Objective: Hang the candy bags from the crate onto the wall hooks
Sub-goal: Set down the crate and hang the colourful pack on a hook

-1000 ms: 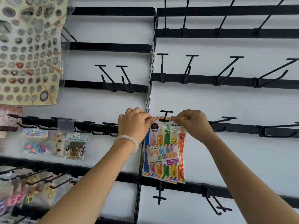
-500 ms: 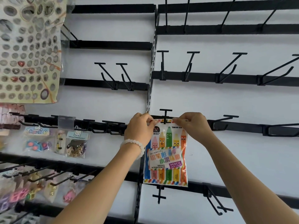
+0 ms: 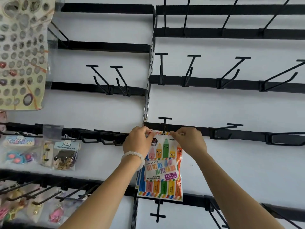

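Note:
A colourful candy bag [image 3: 162,166] printed with pencil figures hangs flat against the white wall. Its top edge sits at a black wall hook [image 3: 164,123] on the middle rail. My left hand [image 3: 137,142], with a white bead bracelet on the wrist, pinches the bag's top left corner. My right hand [image 3: 188,141] pinches the top right corner. Both hands sit just below the hook's T-shaped tip. The crate is out of view.
Bare black hooks [image 3: 192,68] line the upper rails and more stick out to the right [image 3: 231,129]. Small packets [image 3: 64,154] hang at the left, above several trinkets [image 3: 33,204]. A patterned card [image 3: 21,52] hangs at top left. Another hook [image 3: 157,214] sits below the bag.
Both hands have moved the bag's top edge up and slightly right, closer to the hook on the middle rail. The grip on the two top corners is unchanged.

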`<state>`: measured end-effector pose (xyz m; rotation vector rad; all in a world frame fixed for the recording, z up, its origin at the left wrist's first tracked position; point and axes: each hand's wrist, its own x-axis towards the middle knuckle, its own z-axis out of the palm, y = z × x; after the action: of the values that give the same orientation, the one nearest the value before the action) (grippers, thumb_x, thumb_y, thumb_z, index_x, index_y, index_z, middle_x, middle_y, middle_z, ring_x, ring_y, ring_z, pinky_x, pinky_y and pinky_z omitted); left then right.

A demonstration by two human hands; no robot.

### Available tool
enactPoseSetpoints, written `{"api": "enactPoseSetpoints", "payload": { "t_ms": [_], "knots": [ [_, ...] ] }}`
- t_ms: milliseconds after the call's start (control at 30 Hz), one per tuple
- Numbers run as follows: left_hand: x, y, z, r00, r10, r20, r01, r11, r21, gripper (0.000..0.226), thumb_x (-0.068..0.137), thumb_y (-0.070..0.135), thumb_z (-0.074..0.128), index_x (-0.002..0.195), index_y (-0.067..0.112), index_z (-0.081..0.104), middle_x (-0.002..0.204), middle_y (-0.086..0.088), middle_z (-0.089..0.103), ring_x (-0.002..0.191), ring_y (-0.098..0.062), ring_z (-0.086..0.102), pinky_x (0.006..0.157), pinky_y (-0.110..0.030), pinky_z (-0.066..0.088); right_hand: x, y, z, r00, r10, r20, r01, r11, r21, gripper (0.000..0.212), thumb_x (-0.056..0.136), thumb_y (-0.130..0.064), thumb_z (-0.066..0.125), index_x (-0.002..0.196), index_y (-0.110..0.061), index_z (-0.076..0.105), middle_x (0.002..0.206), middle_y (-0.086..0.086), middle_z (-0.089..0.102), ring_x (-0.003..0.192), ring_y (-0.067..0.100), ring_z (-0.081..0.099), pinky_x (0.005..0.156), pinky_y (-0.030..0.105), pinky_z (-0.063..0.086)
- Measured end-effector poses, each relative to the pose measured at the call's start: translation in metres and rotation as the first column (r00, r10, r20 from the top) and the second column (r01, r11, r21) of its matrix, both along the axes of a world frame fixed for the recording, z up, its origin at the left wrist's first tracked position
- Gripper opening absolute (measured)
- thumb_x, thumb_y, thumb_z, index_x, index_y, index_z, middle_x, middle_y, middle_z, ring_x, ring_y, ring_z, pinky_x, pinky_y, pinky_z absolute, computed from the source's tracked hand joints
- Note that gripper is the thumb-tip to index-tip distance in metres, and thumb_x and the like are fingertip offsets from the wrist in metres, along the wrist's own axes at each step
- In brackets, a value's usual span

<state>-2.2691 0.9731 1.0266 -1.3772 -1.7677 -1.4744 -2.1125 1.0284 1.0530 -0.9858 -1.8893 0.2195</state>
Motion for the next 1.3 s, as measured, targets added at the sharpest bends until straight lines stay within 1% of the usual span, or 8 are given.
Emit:
{"api": "enactPoseSetpoints", "payload": {
  "t_ms": [133, 200, 300, 367, 500, 633, 900, 1300],
  "knots": [
    [-0.001, 0.005, 0.002, 0.999, 0.037, -0.039, -0.038, 0.999, -0.016, 0.027, 0.090, 0.046, 0.050, 0.101, 0.024, 0.062, 0.103, 0.002, 0.060, 0.075, -0.013, 0.054, 0.055, -0.025, 0.042, -0.003, 0.003, -0.003, 0.996, -0.080, 0.029, 0.080, 0.997, 0.012, 0.037, 0.087, -0.050, 0.053, 0.081, -0.017, 0.068, 0.076, -0.001, 0.069, 0.068, 0.015, 0.059, 0.055, 0.026, 0.042],
    [-0.001, 0.002, 0.004, 0.996, 0.050, -0.071, -0.051, 0.999, -0.010, 0.029, 0.091, 0.045, 0.049, 0.108, 0.025, 0.059, 0.111, 0.002, 0.058, 0.080, -0.014, 0.057, 0.057, -0.025, 0.043, -0.002, 0.000, -0.003, 0.993, -0.115, 0.033, 0.113, 0.992, 0.054, 0.033, 0.087, -0.048, 0.054, 0.088, -0.017, 0.067, 0.082, -0.003, 0.067, 0.072, 0.015, 0.058, 0.058, 0.026, 0.044],
    [-0.001, -0.005, 0.001, 0.970, 0.076, -0.230, -0.070, 0.997, 0.032, 0.037, 0.090, 0.043, 0.051, 0.122, 0.023, 0.051, 0.124, 0.003, 0.051, 0.088, -0.015, 0.061, 0.059, -0.026, 0.047, 0.005, -0.006, -0.009, 0.989, -0.146, -0.027, 0.149, 0.968, 0.204, 0.031, 0.088, -0.039, 0.057, 0.113, -0.020, 0.060, 0.115, -0.002, 0.059, 0.101, 0.017, 0.056, 0.074, 0.030, 0.046],
    [-0.003, -0.013, -0.007, 0.922, 0.096, -0.375, -0.072, 0.994, 0.079, 0.037, 0.087, 0.039, 0.057, 0.118, 0.020, 0.053, 0.122, 0.002, 0.052, 0.086, -0.016, 0.061, 0.056, -0.027, 0.049, 0.010, -0.014, -0.021, 0.982, -0.191, -0.009, 0.185, 0.933, 0.309, 0.038, 0.088, -0.035, 0.058, 0.122, -0.019, 0.053, 0.128, -0.001, 0.051, 0.115, 0.019, 0.049, 0.082, 0.031, 0.044],
    [-0.001, -0.036, -0.037, 0.847, 0.135, -0.514, -0.068, 0.987, 0.147, 0.026, 0.081, 0.035, 0.065, 0.096, 0.014, 0.061, 0.095, -0.003, 0.062, 0.075, -0.019, 0.060, 0.047, -0.027, 0.048, 0.018, -0.034, -0.061, 0.966, -0.238, 0.103, 0.158, 0.854, 0.495, 0.031, 0.087, -0.032, 0.060, 0.112, -0.014, 0.060, 0.119, 0.004, 0.058, 0.105, 0.025, 0.056, 0.081, 0.036, 0.047],
    [0.011, -0.065, -0.068, 0.801, 0.095, -0.592, -0.047, 0.994, 0.097, 0.036, 0.086, 0.043, 0.043, 0.091, 0.014, 0.063, 0.085, -0.002, 0.065, 0.070, -0.021, 0.057, 0.053, -0.025, 0.040, 0.027, -0.056, -0.099, 0.936, -0.309, 0.167, 0.161, 0.800, 0.578, 0.025, 0.085, -0.032, 0.064, 0.100, -0.012, 0.065, 0.102, 0.006, 0.066, 0.088, 0.027, 0.063, 0.070, 0.037, 0.051],
    [0.044, -0.100, -0.140, 0.799, -0.043, -0.600, -0.038, 0.992, -0.121, 0.040, 0.089, 0.044, 0.041, 0.099, 0.014, 0.065, 0.096, -0.005, 0.066, 0.082, -0.025, 0.057, 0.062, -0.034, 0.044, 0.060, -0.100, -0.172, 0.889, -0.395, 0.233, 0.229, 0.823, 0.520, 0.034, 0.085, -0.035, 0.044, 0.093, -0.012, 0.068, 0.091, 0.003, 0.068, 0.080, 0.027, 0.063, 0.067, 0.034, 0.049],
    [0.153, -0.175, -0.279, 0.873, -0.171, -0.457, -0.009, 0.931, -0.364, 0.037, 0.085, 0.041, 0.045, 0.096, 0.012, 0.066, 0.092, -0.007, 0.064, 0.084, -0.027, 0.059, 0.073, -0.038, 0.046, 0.185, -0.166, -0.297, 0.875, -0.330, 0.353, 0.205, 0.915, 0.347, 0.033, 0.086, -0.035, 0.045, 0.095, -0.013, 0.068, 0.097, 0.004, 0.067, 0.088, 0.029, 0.062, 0.076, 0.038, 0.047]
  ]
}}
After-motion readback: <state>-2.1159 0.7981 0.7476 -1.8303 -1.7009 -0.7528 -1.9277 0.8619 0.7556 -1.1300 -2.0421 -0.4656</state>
